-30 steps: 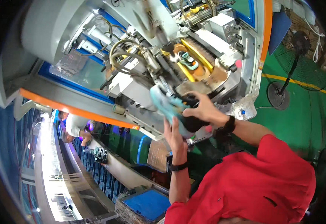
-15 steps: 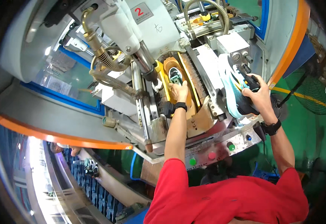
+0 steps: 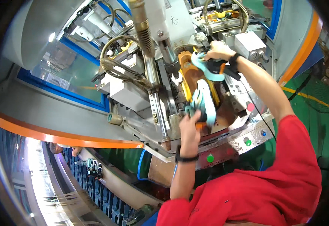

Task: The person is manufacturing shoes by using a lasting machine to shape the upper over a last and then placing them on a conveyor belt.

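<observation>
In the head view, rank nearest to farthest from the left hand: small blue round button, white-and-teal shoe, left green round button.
1. White-and-teal shoe: held by the left hand.
2. Left green round button: below right of it.
3. Small blue round button: farther right.

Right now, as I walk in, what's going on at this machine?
A person in a red shirt has a sneaker in each hand over the machine. The left hand holds a pale-soled sneaker above the near part of the orange-brown cradle; the right hand holds a teal-soled sneaker by the cradle's far end. Whether either sneaker touches the cradle isn't clear.
</observation>
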